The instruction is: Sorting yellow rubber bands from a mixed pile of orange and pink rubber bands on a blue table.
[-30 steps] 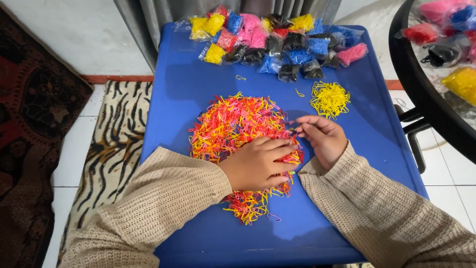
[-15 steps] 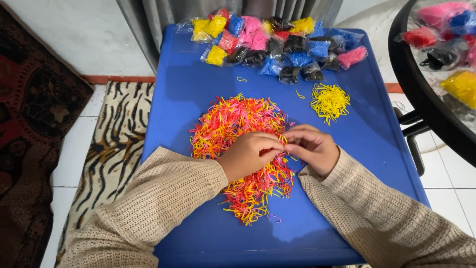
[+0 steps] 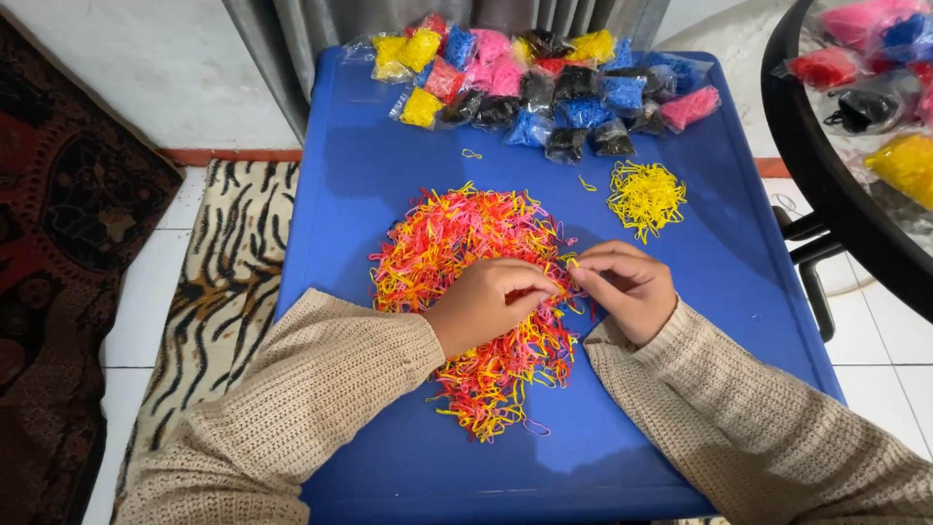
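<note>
Both hands meet mid-frame: left hand (image 3: 491, 303) curled loosely on the mixed pile of red, pink and yellow bands (image 3: 473, 292), right hand (image 3: 627, 287) pinching what looks like a yellow band at its edge. Only a small sorted yellow heap (image 3: 645, 195) sits upper right, so most looks unsorted. Filled little bags (image 3: 544, 83) line the blue table (image 3: 389, 175) top; tiger-stripe rug (image 3: 228, 282) left.

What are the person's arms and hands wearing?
Both arms wear long, chunky knitted sleeves in a beige, oatmeal colour, with ribbed cuffs at the wrists. The left hand and right hand are bare: no gloves, and no rings, watch or bracelets show.
</note>
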